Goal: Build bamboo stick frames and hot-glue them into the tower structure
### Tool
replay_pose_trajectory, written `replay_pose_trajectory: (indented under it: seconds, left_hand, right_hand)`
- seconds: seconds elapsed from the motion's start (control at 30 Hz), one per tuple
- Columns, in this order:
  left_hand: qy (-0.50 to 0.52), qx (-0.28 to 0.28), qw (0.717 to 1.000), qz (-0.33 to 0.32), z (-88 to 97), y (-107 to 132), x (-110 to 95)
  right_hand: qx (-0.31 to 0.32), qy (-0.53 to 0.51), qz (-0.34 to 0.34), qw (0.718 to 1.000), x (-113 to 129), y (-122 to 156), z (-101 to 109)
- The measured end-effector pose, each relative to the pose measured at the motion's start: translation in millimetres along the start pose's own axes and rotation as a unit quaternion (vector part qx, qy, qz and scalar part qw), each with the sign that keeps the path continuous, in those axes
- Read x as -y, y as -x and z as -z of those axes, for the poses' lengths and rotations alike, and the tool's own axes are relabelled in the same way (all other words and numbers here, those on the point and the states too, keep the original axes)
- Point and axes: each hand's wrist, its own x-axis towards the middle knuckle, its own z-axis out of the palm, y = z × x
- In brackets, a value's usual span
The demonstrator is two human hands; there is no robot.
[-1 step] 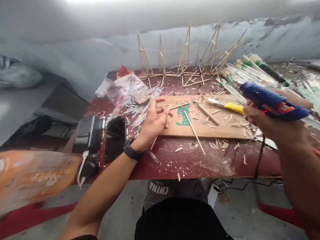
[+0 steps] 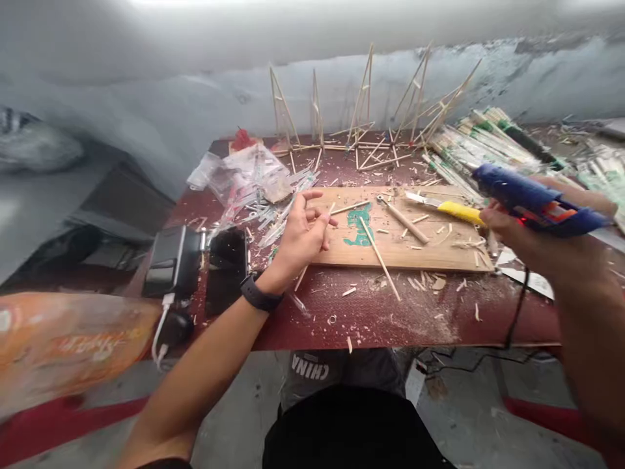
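Observation:
My left hand (image 2: 305, 231), with a dark watch band on its wrist, is closed in a pinch on a thin wooden stick (image 2: 301, 279). One end of the stick shows above the thumb and the other below the palm. Out to the right, my right hand (image 2: 532, 238) is wrapped round a blue hot glue gun (image 2: 517, 192) whose nozzle points left. A small red light glows on the gun. Between the hands lies a wooden board (image 2: 336, 255) with a green patch. On it rest a loose stick (image 2: 378, 254), a wooden-handled tool (image 2: 405, 220) and a yellow utility knife (image 2: 459, 212).
Several stick frames (image 2: 366, 98) stand along the wall. Bundles of sticks (image 2: 469, 146) lie at back right, clear glue sticks and plastic bags (image 2: 258, 169) at back left. A phone (image 2: 227, 260) and a black box (image 2: 168, 264) sit left. Wood shavings litter the table (image 2: 381, 326).
My right hand and the glue gun have shifted slightly to the right, and the cord with them. My left hand stays in place with the stick.

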Motion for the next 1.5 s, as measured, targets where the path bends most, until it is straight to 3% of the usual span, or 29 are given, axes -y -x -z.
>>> replay_pose_trajectory:
  seconds: [0.07,0.2,0.3,0.4,0.53,0.93,1.27,1.4,1.5]
  left_hand:
    - [-0.001,0.000,1.000,0.004,-1.4,1,-1]
    - [0.000,0.012,1.000,0.002,-2.8,3,-1]
    - [0.000,0.021,1.000,-0.008,-3.0,3,0]
    - [0.003,0.022,1.000,-0.016,-3.2,3,2]
    - [0.009,0.024,0.999,-0.029,-3.1,3,3]
    - [0.003,0.029,0.999,-0.039,-1.8,0,8]
    - [-0.011,0.031,0.999,-0.030,-1.8,2,6]
    - [-0.012,0.041,0.998,-0.048,-0.3,0,9]
    - [-0.015,0.037,0.998,-0.047,0.1,0,8]
  right_hand:
    - [0.018,0.023,0.012,0.999,-11,-1,18]
    - [0.056,0.175,0.012,0.983,-43,1,49]
    - [0.111,0.233,-0.044,0.965,-65,6,68]
    - [0.164,0.267,-0.154,0.937,-78,11,79]
    - [0.226,0.265,-0.260,0.900,-84,13,84]
    - [0.259,0.166,-0.325,0.894,-89,17,82]
    - [0.282,0.160,-0.280,0.904,-107,18,90]
    - [0.205,0.175,-0.219,0.938,-81,10,94]
    - [0.117,0.152,-0.151,0.970,-43,7,74]
